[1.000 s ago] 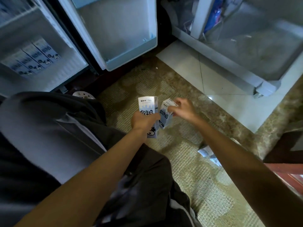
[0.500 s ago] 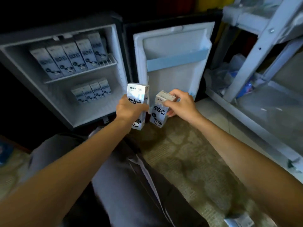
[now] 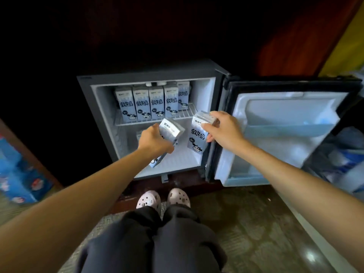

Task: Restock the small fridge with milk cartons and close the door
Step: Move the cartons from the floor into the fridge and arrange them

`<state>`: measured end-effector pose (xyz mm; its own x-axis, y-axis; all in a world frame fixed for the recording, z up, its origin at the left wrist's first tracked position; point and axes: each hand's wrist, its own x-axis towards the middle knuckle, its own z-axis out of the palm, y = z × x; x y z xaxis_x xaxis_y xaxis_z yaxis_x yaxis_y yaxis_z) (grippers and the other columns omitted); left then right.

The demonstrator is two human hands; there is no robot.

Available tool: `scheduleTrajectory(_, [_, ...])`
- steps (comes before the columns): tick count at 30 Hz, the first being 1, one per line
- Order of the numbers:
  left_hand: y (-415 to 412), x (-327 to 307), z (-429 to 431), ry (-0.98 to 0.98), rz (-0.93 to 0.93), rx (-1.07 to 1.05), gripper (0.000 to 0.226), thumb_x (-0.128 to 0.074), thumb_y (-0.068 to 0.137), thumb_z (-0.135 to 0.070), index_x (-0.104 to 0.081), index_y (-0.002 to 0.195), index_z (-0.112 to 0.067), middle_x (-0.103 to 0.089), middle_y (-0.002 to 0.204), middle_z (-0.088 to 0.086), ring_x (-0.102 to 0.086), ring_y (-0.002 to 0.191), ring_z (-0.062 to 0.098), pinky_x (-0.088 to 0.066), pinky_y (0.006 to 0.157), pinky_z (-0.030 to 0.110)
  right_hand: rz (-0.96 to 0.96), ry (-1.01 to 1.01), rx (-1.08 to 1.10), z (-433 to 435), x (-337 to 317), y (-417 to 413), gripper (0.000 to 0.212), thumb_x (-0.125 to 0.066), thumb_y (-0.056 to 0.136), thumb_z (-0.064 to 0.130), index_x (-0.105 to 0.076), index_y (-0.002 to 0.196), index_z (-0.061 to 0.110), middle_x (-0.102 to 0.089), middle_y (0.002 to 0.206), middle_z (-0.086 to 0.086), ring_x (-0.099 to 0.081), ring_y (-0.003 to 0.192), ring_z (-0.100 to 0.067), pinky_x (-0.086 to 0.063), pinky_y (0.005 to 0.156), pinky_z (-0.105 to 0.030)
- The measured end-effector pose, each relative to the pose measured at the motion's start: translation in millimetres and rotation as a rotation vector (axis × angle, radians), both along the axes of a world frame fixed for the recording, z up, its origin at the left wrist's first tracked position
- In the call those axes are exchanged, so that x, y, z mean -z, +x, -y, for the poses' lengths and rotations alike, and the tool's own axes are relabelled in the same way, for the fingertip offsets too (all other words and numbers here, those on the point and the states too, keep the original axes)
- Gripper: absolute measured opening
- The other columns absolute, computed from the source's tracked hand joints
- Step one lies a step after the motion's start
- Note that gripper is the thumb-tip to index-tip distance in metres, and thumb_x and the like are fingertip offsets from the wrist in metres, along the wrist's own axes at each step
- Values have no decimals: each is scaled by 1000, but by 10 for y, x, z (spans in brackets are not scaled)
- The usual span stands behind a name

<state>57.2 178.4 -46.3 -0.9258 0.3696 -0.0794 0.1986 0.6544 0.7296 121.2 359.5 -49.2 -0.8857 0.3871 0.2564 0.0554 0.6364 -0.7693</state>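
Head view: the fridge [image 3: 147, 71] has its door [image 3: 285, 134] open, and five cartons [image 3: 155, 104] line its upper shelf [image 3: 187, 113]. In its lower compartment the left hand [image 3: 154, 141] grips a tilted carton [image 3: 172, 129]. Apart from it, the right hand [image 3: 224, 131] grips a second carton [image 3: 197, 136] at the opening's right side.

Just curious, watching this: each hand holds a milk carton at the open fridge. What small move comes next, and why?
Probably the left hand should stand its tilted carton on the lower floor, beside the rear carton: the upper shelf looks nearly full, and the right hand holds a second carton waiting.

Head-worn camera, tilted forward and down — fridge [image 3: 106, 134] close ahead
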Motion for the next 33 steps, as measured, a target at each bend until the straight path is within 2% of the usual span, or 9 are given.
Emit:
scheduleTrajectory(3, [-283, 77, -25, -75, -72, 34, 57, -70, 69, -3, -50, 122, -4, -58, 99, 8, -53, 85, 20, -50, 60, 27, -10, 95, 6, -52, 17, -307, 20, -55, 90, 12, -57, 104, -2, -49, 99, -7, -68, 65, -14, -52, 49, -12])
scheduleTrajectory(5, [-440, 134, -63, -106, -104, 74, 67, -69, 70, -2, -43, 132, -6, -59, 105, 9, -54, 84, 20, -47, 57, 25, -9, 171, 6, -98, 43, -492, 27, -53, 91, 13, -54, 113, -2, -47, 105, -10, -64, 88, -30, -59, 67, -29])
scheduleTrajectory(7, [-571, 196, -114, -151, -142, 116, 67, -68, 72, -2, -42, 134, -7, -60, 113, 10, -52, 86, 18, -46, 63, 24, -2, 240, 20, -162, 74, -659, 32, -52, 92, 13, -51, 120, -1, -48, 113, -16, -59, 98, -34, -56, 80, -45])
scheduleTrajectory(15, [-916, 415, -375, -244, -188, 200, 64, -63, 77, -1, -39, 136, -11, -57, 119, 9, -55, 96, 20, -53, 79, 26, -30, 322, 49, -351, 146, -1106, 33, -51, 92, 10, -48, 123, -1, -45, 110, -15, -54, 103, -34, -53, 82, -49])
scheduleTrajectory(19, [-1028, 448, -465, -284, -254, 236, 49, -62, 79, -5, -45, 124, -9, -57, 116, 9, -52, 92, 19, -50, 77, 27, -37, 353, 29, -375, 177, -1247, 30, -50, 92, 9, -49, 120, -1, -46, 110, -16, -52, 104, -32, -53, 80, -50])
scheduleTrajectory(23, [-1139, 482, -541, -301, -271, 239, 46, -61, 79, -5, -45, 122, -8, -56, 117, 9, -51, 91, 20, -46, 72, 26, -51, 371, 12, -370, 207, -1378, 27, -50, 91, 6, -49, 118, 0, -45, 107, -14, -53, 102, -32, -54, 79, -48])
scheduleTrajectory(26, [-1181, 530, -580, -320, -275, 259, 50, -62, 78, -4, -43, 124, -9, -54, 120, 8, -53, 99, 21, -46, 76, 26, -49, 285, -39, -391, 205, -1484, 28, -49, 92, 6, -50, 119, 5, -44, 103, -6, -54, 104, -31, -54, 82, -49])
scheduleTrajectory(29, [-1209, 568, -601, -320, -277, 253, 50, -61, 78, -2, -43, 124, -10, -54, 118, 7, -54, 106, 23, -46, 76, 25, -1, 86, -85, -406, 202, -1573, 41, -45, 95, 9, -41, 134, 20, -54, 123, -13, -58, 108, -32, -52, 88, -51])
scheduleTrajectory(33, [-1276, 614, -615, -324, -279, 261, 50, -62, 78, -3, -42, 123, -11, -53, 117, 7, -52, 99, 20, -48, 76, 26, 6, -88, -26, -368, 281, -1625, 58, -39, 97, 5, -23, 145, 34, -47, 133, -22, -56, 83, -25, -54, 86, -48])
